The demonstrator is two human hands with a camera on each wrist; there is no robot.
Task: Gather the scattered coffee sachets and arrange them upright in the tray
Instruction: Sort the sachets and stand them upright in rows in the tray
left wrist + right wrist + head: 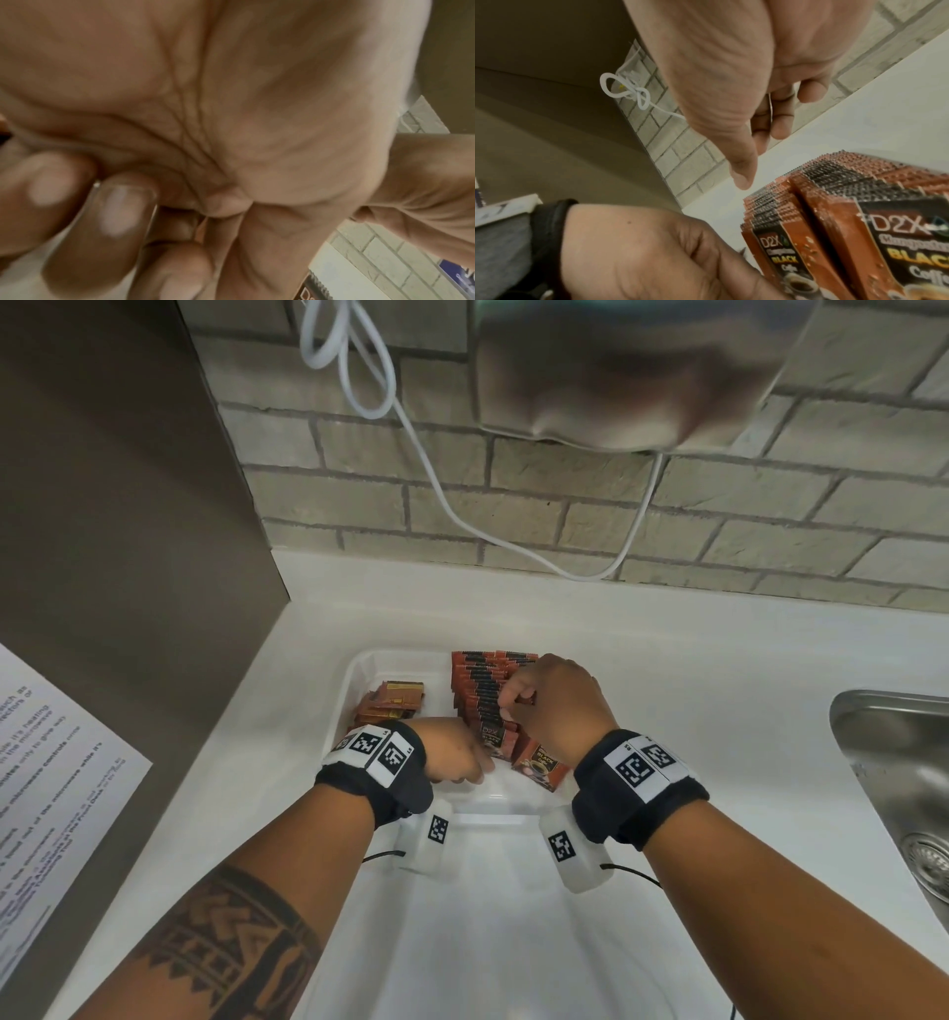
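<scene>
While the right hand (552,706) is hovering over the row of sachets (482,695), its fingers are curling down and the fingertips (508,698) are touching the serrated top edges, approx. in the middle of the row; whether they are really pinching 1 sachet I cannot tell. The left hand (454,755) is sitting low at the near end of the row, fingers curled tight, w/ a thin orange edge (201,227) showing between them in the left wrist view, so it is prob. pinching a sachet, but this is not sure.

The row is standing upright along the right side of the white tray (359,670). 1 loose sachet (542,765) is lying tilted at the near right end, and a small pile of gold-brown packets (393,701) is lying flat in the left part.

I am judging the sachets as very light, thin and flexible, foil w/ a glossy, slippery face and rough crimped ends. Taking them by the crimped top edge is looking best, since a standing row can fall like dominoes.

The tray is smooth plastic w/ rounded corners, on a white counter (693,660) next to a steel sink (893,762) and a brick wall (565,505).
</scene>
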